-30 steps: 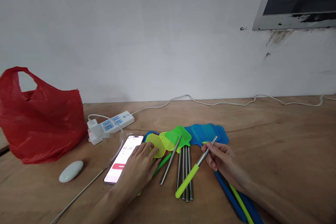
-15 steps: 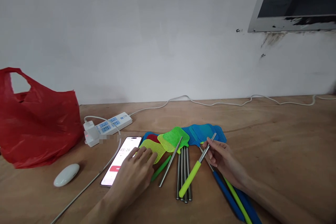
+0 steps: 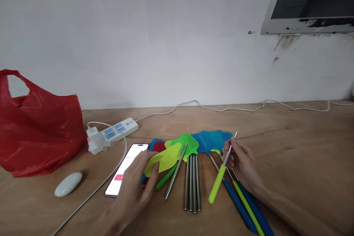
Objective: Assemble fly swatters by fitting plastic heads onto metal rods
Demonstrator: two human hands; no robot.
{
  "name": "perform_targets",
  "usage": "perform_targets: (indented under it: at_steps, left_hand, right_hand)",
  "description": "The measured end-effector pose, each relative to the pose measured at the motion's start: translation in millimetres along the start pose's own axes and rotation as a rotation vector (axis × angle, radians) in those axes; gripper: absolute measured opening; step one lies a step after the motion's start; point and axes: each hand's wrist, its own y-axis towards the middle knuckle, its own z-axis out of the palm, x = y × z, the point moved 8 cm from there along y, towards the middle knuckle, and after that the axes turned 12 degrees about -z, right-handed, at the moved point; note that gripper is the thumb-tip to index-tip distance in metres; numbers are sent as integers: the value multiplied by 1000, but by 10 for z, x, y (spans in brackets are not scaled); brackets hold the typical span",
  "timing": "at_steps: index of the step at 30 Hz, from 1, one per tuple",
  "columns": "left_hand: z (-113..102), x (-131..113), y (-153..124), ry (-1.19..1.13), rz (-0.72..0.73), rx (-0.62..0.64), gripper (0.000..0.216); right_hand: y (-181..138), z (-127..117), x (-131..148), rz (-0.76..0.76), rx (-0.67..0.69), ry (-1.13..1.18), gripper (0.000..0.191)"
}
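My right hand point(image 3: 241, 162) pinches the bare metal end of a rod with a lime-green grip point(image 3: 218, 184), held slanted just above the wooden table point(image 3: 298, 147). My left hand point(image 3: 138, 184) has lifted the edge of a yellow mesh swatter head point(image 3: 165, 158) between thumb and fingers. More mesh heads fan out behind it: green point(image 3: 185, 143), red point(image 3: 159, 146) and several blue point(image 3: 212, 140). Several bare steel rods point(image 3: 192, 182) lie side by side between my hands. One more steel rod point(image 3: 174, 172) lies slanted across the heads.
A phone point(image 3: 121, 175) with a lit timer screen lies left of my left hand. Further left are a white mouse point(image 3: 68, 184), a white power strip point(image 3: 112, 132) and a red plastic bag point(image 3: 38, 125). Blue and lime handles point(image 3: 246, 206) run toward the near right. A thin long rod point(image 3: 83, 202) lies at the front left.
My right hand moved the lime-grip rod to the right and stood it steeper. My left hand closed on the yellow swatter head and lifted its edge.
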Motion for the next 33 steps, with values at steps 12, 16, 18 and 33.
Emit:
perform_targets:
  at_steps: [12,16,18,33]
  left_hand:
    - [369,352,5,-782,-575,272,38]
    - [398,364,12,-850,-612,304,41]
    - [408,373,19,-870,-622,318,39]
    - [486,478,-28,-1122,-783,297,42]
  right_hand:
    - [-73,12,306,-362,104,-399,31]
    - [-145,228,120,-278,388,-401,28]
    - [-192,276,66,-237,447,-307,29]
    - [-202,235,-27,-188,404,-451,30]
